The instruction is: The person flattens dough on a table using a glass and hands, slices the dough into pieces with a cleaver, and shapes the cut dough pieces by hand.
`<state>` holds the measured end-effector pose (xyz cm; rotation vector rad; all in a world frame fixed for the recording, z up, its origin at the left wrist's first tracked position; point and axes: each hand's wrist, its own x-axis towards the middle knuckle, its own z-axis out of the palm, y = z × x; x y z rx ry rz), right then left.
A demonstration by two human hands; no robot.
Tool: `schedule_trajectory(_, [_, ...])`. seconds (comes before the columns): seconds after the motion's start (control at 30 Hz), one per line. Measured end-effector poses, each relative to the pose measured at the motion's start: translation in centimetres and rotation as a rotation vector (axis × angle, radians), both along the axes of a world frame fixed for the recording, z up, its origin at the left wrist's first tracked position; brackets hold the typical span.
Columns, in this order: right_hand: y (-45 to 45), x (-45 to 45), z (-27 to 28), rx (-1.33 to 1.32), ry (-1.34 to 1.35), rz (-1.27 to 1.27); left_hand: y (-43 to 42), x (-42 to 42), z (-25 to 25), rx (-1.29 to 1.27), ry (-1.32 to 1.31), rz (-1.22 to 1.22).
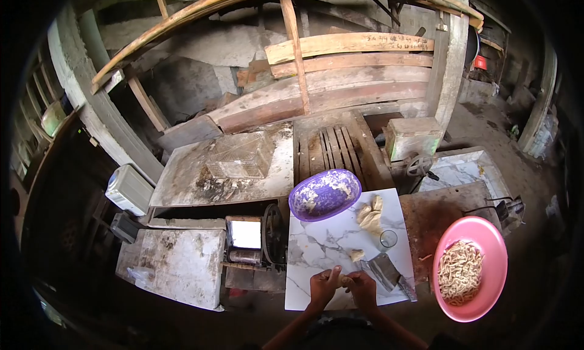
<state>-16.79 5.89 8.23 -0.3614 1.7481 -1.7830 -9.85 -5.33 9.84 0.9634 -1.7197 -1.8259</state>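
Close to the near edge of the marble-patterned board (310, 240), my left hand (324, 285) and my right hand (363, 287) meet around a small piece of dough (345, 281). Fingers of both hands are closed on it. Just beyond them lies another small lump of dough (357, 254). A cleaver (384, 271) rests flat to the right of my right hand, its handle pointing toward the near right corner. Behind it stands a drinking glass (388, 239), beside a larger slab of dough (370, 216).
At the board's far edge sits a purple basin (325, 195) smeared with dough. To the right, a pink basin (490, 277) holds many dough strips (460, 271). A roller machine with a wheel (272, 234) stands left. Beyond it, a wire cage (238, 166) rests on a dirty slab.
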Motion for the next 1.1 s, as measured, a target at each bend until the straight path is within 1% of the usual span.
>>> schedule_trajectory(0.07, [-0.2,0.5,0.6,0.009,0.001,0.007,0.1,-0.2,-0.2,-0.061,-0.018,0.017])
schedule_trajectory(0.13, [-0.4,1.0,2.2,0.017,0.002,0.012,0.3,-0.5,-0.1,-0.059,0.000,0.026])
schedule_trajectory(0.2, [-0.5,1.3,3.6,-0.026,0.312,0.018,0.2,-0.7,0.1,-0.059,0.017,0.031])
schedule_trajectory(0.23, [-0.4,1.1,3.6,-0.026,0.312,0.017,0.1,-0.7,0.1,-0.107,-0.052,0.039])
schedule_trajectory(0.27, [-0.2,0.7,3.6,0.022,0.355,0.068,0.0,-0.7,0.0,-0.153,-0.120,0.044])
schedule_trajectory(0.3, [0.0,0.4,3.5,0.071,0.398,0.119,-0.1,-0.7,-0.5,-0.152,-0.120,0.042])
schedule_trajectory(0.37, [0.1,0.1,3.5,0.103,0.416,0.140,-0.3,-0.5,-2.3,-0.196,-0.215,0.027])
schedule_trajectory(0.4, [0.2,0.0,3.4,0.134,0.433,0.162,-0.3,-0.3,-2.5,-0.194,-0.216,0.025])
schedule_trajectory(0.47, [0.1,0.3,3.0,0.126,0.408,0.146,-0.5,-0.1,-2.8,-0.276,-0.300,0.044])
schedule_trajectory(0.57, [-0.1,0.6,2.4,0.087,0.348,0.133,-0.8,-0.1,-3.4,-0.308,-0.374,0.064])
schedule_trajectory(0.63, [0.0,0.6,1.8,0.062,0.312,0.129,-1.4,0.2,-4.7,-0.302,-0.361,0.056])
schedule_trajectory(0.7, [0.1,0.5,0.8,-0.045,0.194,0.163,-1.6,0.6,-5.6,-0.294,-0.346,0.046])
schedule_trajectory(0.73, [-0.1,0.5,0.5,-0.045,0.194,0.163,-1.7,0.8,-5.9,-0.217,-0.234,0.021])
schedule_trajectory(0.77, [-0.2,0.4,0.2,-0.089,0.109,0.146,-1.7,0.9,-6.1,-0.140,-0.121,-0.005])
schedule_trajectory(0.8, [-0.3,0.4,0.1,-0.133,0.024,0.129,-1.5,0.6,-4.9,-0.140,-0.121,-0.005])
schedule_trajectory(0.83, [-0.3,0.4,0.4,-0.132,0.023,0.128,-1.0,0.3,-2.7,0.011,0.023,0.002])
schedule_trajectory(0.87, [-0.4,0.4,0.9,-0.100,0.009,0.117,-0.7,0.1,-1.5,0.161,0.167,0.011])
schedule_trajectory(0.9, [-0.4,0.4,1.2,-0.070,-0.005,0.107,-0.6,0.0,-1.9,0.162,0.166,0.012])
schedule_trajectory(0.97, [-0.5,0.5,1.0,-0.036,-0.021,0.078,-0.5,-0.1,-2.9,0.094,0.011,-0.043])
schedule_trajectory(1.03, [-0.4,0.7,1.0,-0.001,-0.035,0.041,0.0,-0.5,-2.8,0.078,-0.028,-0.017])
schedule_trajectory(1.1, [-0.4,1.1,1.0,0.031,0.634,0.057,0.3,-0.8,-2.1,0.062,-0.063,0.007])
